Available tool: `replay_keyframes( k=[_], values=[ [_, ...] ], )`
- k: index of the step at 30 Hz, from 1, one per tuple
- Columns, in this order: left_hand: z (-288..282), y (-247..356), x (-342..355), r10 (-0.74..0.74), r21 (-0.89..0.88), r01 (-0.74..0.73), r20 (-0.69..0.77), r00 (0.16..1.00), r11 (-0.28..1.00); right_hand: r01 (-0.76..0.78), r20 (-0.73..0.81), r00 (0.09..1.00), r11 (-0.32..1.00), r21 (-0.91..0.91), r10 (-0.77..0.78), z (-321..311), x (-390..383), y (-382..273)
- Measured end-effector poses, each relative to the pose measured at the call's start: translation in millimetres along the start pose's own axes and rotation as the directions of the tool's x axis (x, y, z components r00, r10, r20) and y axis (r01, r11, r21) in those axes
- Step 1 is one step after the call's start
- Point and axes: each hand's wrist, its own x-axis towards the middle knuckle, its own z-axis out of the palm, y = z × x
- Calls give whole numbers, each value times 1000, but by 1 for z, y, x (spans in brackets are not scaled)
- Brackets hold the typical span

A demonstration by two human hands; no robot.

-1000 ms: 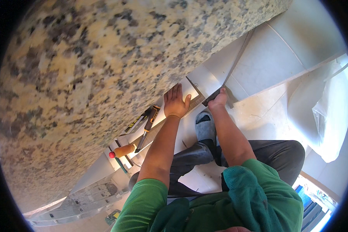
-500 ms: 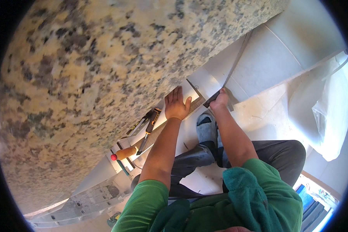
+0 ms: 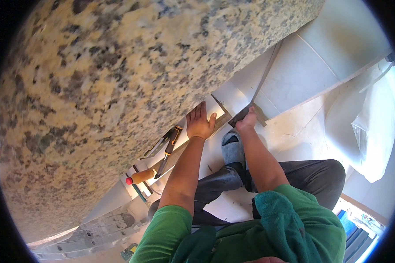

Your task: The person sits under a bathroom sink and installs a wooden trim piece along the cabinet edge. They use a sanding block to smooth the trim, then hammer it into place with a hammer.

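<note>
My left hand (image 3: 199, 124) lies flat on a pale panel with a brown wooden edge (image 3: 224, 118), below the granite slab. The fingers are stretched out and the thumb is apart. My right hand (image 3: 246, 119) is closed on a dark-edged wooden piece (image 3: 239, 116), beside the panel's corner. Left of my left hand rests a hammer-like tool (image 3: 173, 141) with a black and orange handle and a metal shaft. Near its lower end lies a tan-orange bottle (image 3: 142, 176) with a red cap. Partly under the slab's edge is a dark, flat tool (image 3: 156, 147).
The speckled granite slab (image 3: 118, 79) fills the upper left, close over my hands. White tiles (image 3: 294, 70) line the right side. A white plastic bag (image 3: 371, 131) hangs or stands at far right. My grey shoe (image 3: 233, 149) is just below my right hand.
The right hand has turned a little on the wooden piece, its fingers now lower. My left hand stays flat on the panel. The whole view has shifted slightly.
</note>
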Motion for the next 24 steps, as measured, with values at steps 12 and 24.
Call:
replay_keyframes(
  k=[12,24],
  values=[
    [0,-3,-1,13,12,-13,9,1000,1000,3,-94,996,998,-55,-8,17,-5,-11],
    [10,-8,-2,37,48,-33,-77,996,998,-35,-76,997,994,-105,27,28,-2,-17]
  ],
)
